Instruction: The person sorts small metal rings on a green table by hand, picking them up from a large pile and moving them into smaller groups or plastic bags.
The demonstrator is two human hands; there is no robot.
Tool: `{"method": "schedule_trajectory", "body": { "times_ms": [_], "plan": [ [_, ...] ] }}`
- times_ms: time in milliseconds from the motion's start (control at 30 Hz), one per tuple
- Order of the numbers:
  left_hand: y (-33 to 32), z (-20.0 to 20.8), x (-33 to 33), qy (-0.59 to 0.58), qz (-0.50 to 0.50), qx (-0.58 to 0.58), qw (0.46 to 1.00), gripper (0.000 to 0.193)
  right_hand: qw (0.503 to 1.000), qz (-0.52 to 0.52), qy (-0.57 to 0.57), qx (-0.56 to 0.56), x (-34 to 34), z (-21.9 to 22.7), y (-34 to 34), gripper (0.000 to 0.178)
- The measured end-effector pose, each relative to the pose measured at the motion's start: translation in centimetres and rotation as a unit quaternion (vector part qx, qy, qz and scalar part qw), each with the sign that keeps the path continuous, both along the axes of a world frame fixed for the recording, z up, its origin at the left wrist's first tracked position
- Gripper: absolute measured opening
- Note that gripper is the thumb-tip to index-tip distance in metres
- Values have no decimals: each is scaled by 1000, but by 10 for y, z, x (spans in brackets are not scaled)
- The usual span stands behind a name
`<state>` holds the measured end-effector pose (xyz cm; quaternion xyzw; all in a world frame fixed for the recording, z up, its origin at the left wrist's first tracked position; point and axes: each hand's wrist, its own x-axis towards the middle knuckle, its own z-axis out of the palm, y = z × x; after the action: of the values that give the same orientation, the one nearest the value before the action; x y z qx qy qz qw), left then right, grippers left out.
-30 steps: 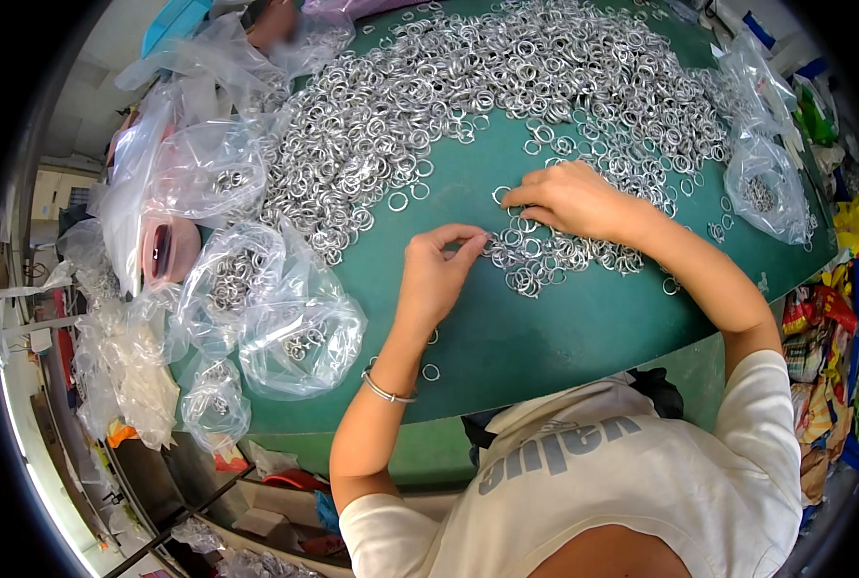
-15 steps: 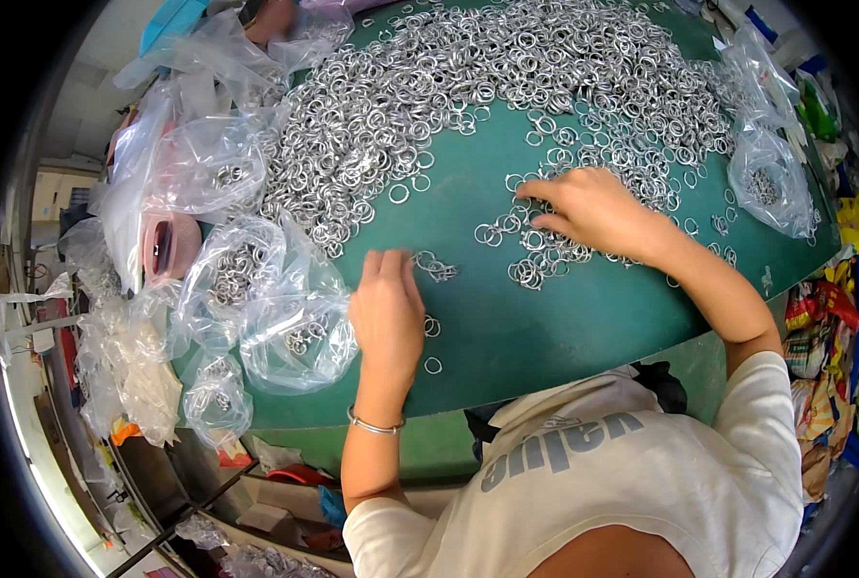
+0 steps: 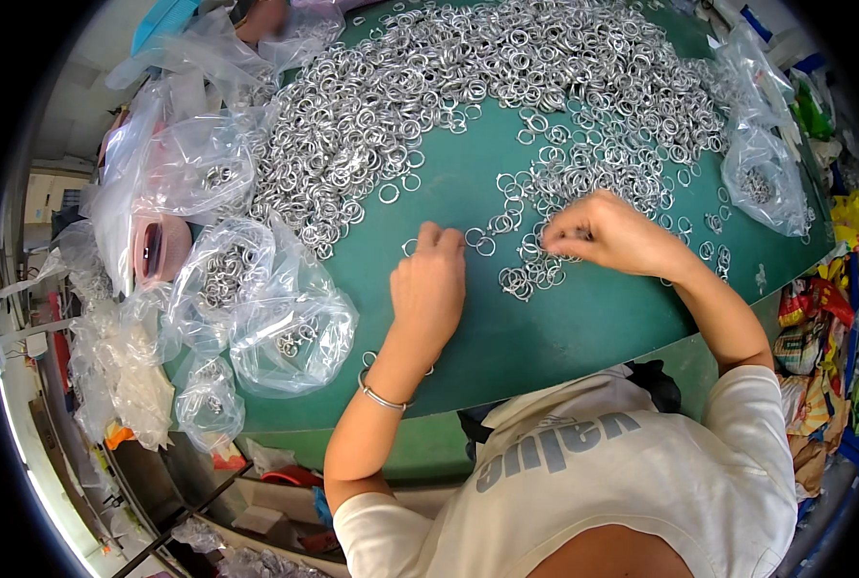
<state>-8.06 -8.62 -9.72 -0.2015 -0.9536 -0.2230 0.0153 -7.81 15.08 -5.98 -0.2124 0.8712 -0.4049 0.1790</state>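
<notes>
here's the right hand [image 3: 614,234] pinched at the rings [image 3: 610,175], the left hand [image 3: 429,287] curled nearby; i can't tell whether either grasps any.

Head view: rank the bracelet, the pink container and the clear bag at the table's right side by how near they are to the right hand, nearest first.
From the right hand:
1. Clear bag: to its right, rings inside.
2. Bracelet: to its left, on the left wrist.
3. Pink container: farthest left, among the plastic bags.

rings [image 3: 487,63] on table [image 3: 535,332], bags [image 3: 299,361] left and right
</notes>
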Motion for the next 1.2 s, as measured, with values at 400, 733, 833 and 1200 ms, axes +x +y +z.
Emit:
{"method": "schedule_trajectory", "body": {
  "times_ms": [400,733,833,1200],
  "plan": [
    [-1,5,0,-41,11,57,997,13,965,-91,209,133,-20,-21,-12,12],
    [3,11,8,-33,17,157,987,19,971,-42,202,122,11,-18,-27,10],
    [13,21,25,-133,14,223,966,24,992,-96,65,45,12,-2,-26,8],
    [36,-3,19,-53,-70,217,972,15,987,-139,37,-68,16,-14,-18,11]
  ]
}}
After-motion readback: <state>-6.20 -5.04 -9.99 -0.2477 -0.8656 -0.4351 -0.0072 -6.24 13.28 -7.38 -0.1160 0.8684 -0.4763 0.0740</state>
